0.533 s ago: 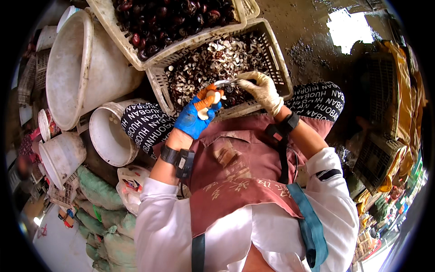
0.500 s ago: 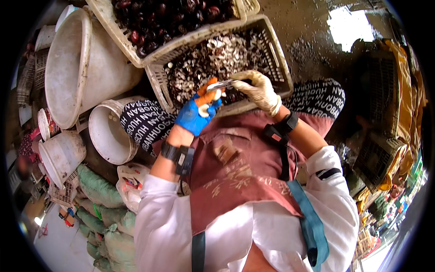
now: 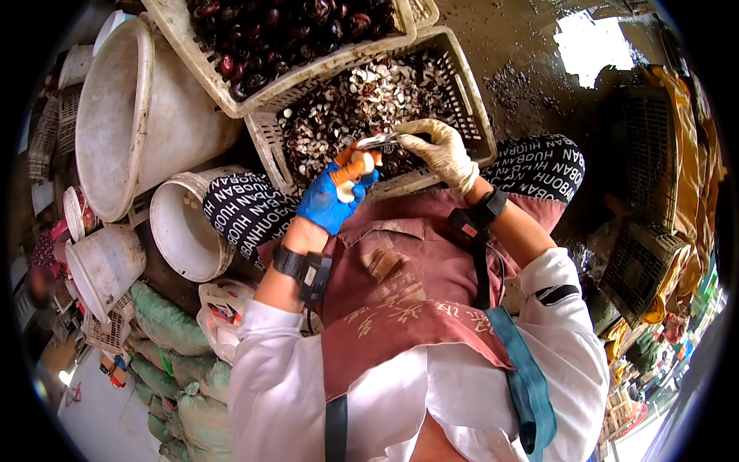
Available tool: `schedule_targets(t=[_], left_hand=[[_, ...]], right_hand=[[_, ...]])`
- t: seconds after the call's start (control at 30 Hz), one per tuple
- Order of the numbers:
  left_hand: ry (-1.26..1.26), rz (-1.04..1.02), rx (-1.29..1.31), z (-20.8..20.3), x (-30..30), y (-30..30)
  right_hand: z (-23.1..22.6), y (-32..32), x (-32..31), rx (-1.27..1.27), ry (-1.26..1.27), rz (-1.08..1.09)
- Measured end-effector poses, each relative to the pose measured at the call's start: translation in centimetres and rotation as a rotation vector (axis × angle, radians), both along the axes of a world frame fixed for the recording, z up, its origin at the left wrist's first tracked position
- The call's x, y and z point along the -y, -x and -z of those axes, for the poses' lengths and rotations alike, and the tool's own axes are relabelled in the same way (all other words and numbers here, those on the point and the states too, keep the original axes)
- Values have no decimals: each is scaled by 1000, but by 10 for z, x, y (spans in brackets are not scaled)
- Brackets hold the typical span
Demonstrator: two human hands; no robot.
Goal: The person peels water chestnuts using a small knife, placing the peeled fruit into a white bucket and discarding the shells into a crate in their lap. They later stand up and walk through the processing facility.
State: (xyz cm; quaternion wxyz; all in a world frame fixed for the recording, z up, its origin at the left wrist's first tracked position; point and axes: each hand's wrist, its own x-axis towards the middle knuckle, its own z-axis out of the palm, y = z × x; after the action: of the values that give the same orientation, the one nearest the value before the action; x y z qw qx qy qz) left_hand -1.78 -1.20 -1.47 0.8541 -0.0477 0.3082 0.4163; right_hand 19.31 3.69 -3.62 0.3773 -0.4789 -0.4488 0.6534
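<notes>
My left hand point(image 3: 329, 199), in a blue glove with orange finger covers, closes round a pale, partly peeled water chestnut point(image 3: 371, 159). A second whitish piece point(image 3: 346, 192) rests against its palm. My right hand point(image 3: 446, 156), in a cream glove, grips a slim metal peeler point(image 3: 377, 142) whose working end meets the chestnut at the left fingertips. Just beyond both hands is a plastic crate point(image 3: 269, 146) of white and dark peelings point(image 3: 385, 88). A second crate point(image 3: 192, 65), farther off, holds many dark, shiny unpeeled water chestnuts point(image 3: 277, 35) and overlaps the first one's edge.
A white bucket point(image 3: 165, 231) with a few pale pieces inside stands by my left knee, a large white tub point(image 3: 112, 115) behind it. Green sacks point(image 3: 165, 319) and a white plastic bag point(image 3: 219, 308) lie at the left. Dark crates point(image 3: 643, 266) stand at the right.
The chestnut at my left fingertips shows more of its pale side, and the left fingers have shifted slightly. The peeler stays against it, and my right hand has barely moved.
</notes>
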Motion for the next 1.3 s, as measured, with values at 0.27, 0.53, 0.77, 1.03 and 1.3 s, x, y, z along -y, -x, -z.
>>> schedule_targets(t=[0.27, 0.53, 0.77, 1.03, 1.3], left_hand=[[-16, 105, -208, -5, 0, 1], [-225, 40, -464, -10, -4, -7], [-345, 133, -760, -11, -5, -10], [-381, 168, -581, -26, -4, -12], [-117, -69, -139, 6, -3, -5]], right_hand=[[3, -2, 2, 43, 46, -58], [-7, 7, 5, 137, -215, -40], [-7, 3, 1, 123, 76, -26], [18, -12, 4, 424, 50, -136], [-28, 16, 11, -47, 48, 125]])
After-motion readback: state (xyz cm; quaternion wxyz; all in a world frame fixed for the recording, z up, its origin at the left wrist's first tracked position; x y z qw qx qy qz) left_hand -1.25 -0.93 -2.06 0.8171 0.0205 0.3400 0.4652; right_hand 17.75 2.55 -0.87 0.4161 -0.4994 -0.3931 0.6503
